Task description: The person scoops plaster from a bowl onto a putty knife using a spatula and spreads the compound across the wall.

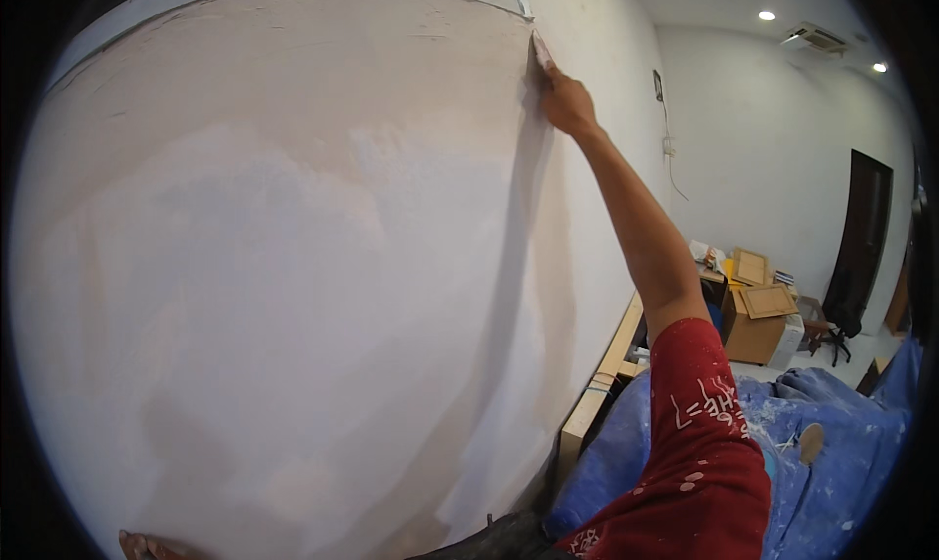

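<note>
My right hand (pixel 568 104) reaches up, closed on a narrow, whitish tool (pixel 541 49), perhaps a putty knife or sanding block. The tool lies against the plastered wall (pixel 308 266) just below the corner of a light metal window frame (pixel 524 6). Beige patches and whiter areas cover the wall, with small ridges near the frame. At the lower left edge of the picture, my left hand (pixel 141 545) is partly cut off near the wall; whether it holds anything is hidden.
Wooden beams (pixel 587 413) run along the wall's foot at the right. Blue plastic sheeting (pixel 829 457) with white specks covers things beside me. Farther back are cardboard boxes (pixel 748 332), an office chair (pixel 840 332) and a dark door (pixel 862 230).
</note>
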Available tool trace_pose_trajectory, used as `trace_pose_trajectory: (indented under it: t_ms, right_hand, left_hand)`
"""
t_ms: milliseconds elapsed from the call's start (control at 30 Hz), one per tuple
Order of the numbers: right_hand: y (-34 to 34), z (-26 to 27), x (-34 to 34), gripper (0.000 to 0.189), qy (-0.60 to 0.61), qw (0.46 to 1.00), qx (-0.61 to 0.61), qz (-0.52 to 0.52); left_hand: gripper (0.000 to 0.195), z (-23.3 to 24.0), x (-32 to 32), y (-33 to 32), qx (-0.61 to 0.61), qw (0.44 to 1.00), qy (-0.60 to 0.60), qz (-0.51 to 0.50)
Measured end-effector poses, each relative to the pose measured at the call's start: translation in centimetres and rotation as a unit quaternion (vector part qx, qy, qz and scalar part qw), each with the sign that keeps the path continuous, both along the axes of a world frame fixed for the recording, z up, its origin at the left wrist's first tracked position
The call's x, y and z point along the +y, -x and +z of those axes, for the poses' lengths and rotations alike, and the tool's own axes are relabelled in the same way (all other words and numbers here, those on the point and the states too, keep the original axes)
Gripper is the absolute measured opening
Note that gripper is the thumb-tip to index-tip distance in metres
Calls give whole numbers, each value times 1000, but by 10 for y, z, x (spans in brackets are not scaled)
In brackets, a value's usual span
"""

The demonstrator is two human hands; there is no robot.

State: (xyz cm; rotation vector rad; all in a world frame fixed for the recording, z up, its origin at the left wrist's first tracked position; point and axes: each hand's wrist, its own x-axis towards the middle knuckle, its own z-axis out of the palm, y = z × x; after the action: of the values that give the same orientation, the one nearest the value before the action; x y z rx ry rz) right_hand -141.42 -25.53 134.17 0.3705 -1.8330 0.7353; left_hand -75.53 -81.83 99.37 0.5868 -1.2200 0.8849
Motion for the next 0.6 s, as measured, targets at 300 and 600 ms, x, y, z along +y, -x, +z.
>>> trace_pose_trajectory:
  t_ms: [300,600]
  right_hand:
    - [-69,-65,40,33,-13,984,63,167]
    - [74,17,80,33,153,969,-105,163]
  left_hand:
    - [39,-14,-20,-21,0,998,-60,-14]
    - [40,-9,2,1,3,999,-48,-16]
